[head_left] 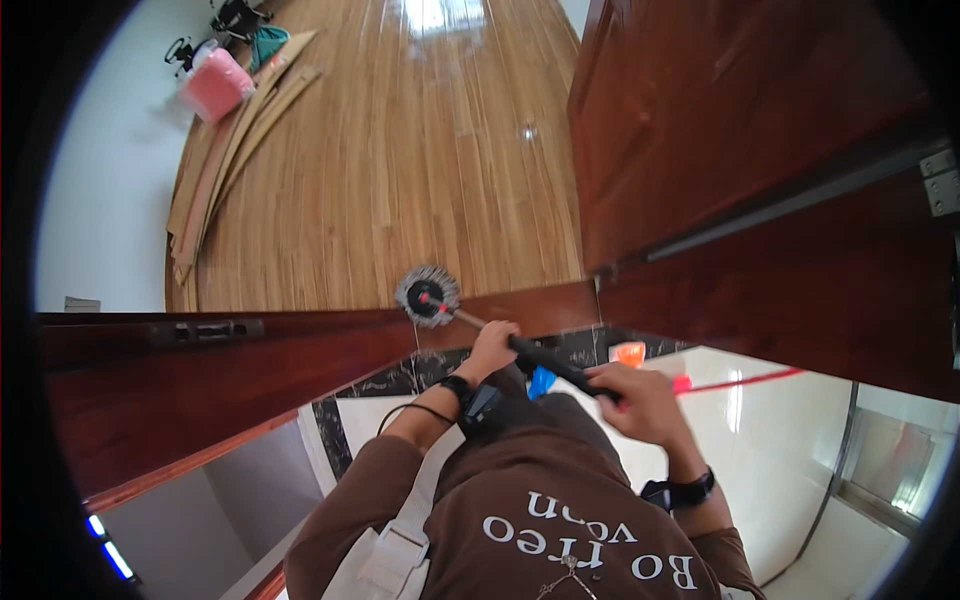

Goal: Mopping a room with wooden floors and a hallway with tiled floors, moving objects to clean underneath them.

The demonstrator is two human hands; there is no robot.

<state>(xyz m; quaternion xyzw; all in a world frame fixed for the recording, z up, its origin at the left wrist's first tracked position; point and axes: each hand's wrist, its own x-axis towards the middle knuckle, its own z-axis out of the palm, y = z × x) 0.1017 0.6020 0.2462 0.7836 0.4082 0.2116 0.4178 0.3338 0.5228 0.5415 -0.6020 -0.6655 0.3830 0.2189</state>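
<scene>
A mop (pixel 552 364) with a dark, padded handle slants across in front of me. My left hand (pixel 493 346) is wrapped round the pole lower down, nearer the mop head. Farther up, by the end of the handle, my right hand (pixel 634 400) grips it with curled fingers. The round, grey, fringed mop head (pixel 441 313) lies at the left end of the reddish-brown door sill (pixel 535 307), close to the door frame. Its underside is hidden. Both wrists carry dark bands.
A glossy wooden floor (pixel 400 190) stretches ahead. Long boards (pixel 225 165) and a pink package (pixel 217 84) are by the left wall. The dark red door (pixel 690 120) stands at right. Behind the sill are black marbled tiles (pixel 394 378), an orange object (pixel 628 353) and a red stick (pixel 745 380).
</scene>
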